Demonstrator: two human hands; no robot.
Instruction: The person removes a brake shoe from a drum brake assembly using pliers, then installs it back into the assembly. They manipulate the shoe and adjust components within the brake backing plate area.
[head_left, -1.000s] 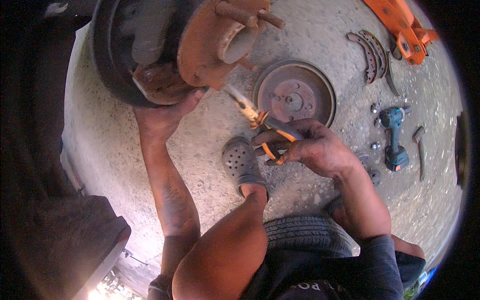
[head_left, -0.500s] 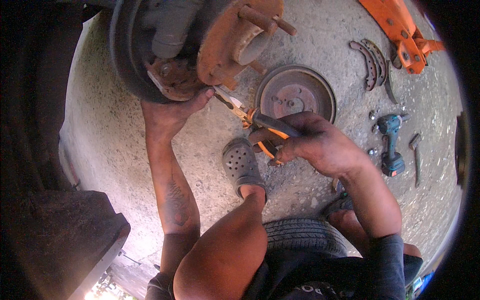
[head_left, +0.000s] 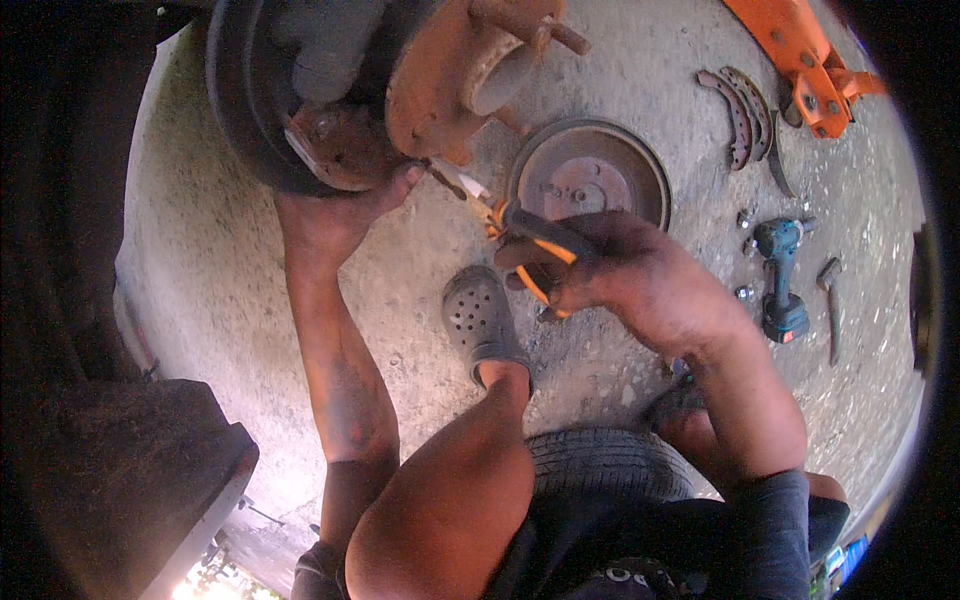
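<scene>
Above my hands is a rusty wheel hub (head_left: 425, 95) with protruding studs, in front of a dark round brake backing plate (head_left: 232, 110). My left hand (head_left: 330, 228) grips the plate's lower edge from below. Its thumb points toward the hub, while its other fingers are hidden behind the plate. In my right hand (head_left: 635, 270) is a pair of long-nose pliers (head_left: 545, 238) with black and orange handles. The pliers' jaws reach up and left to just below the hub, near my left thumb. What the tips hold, if anything, is too small to tell.
A brake drum (head_left: 640, 165) lies on the concrete beyond my right hand. Farther right are curved brake shoes (head_left: 738, 115), a teal cordless impact driver (head_left: 780, 265), a hammer (head_left: 832, 300) and an orange jack (head_left: 800, 60). A tyre (head_left: 610, 465) is beneath me.
The view has shifted slightly, so the hub and plate appear a little higher and farther left. Both hands keep nearly the same position, the pliers still under the hub.
</scene>
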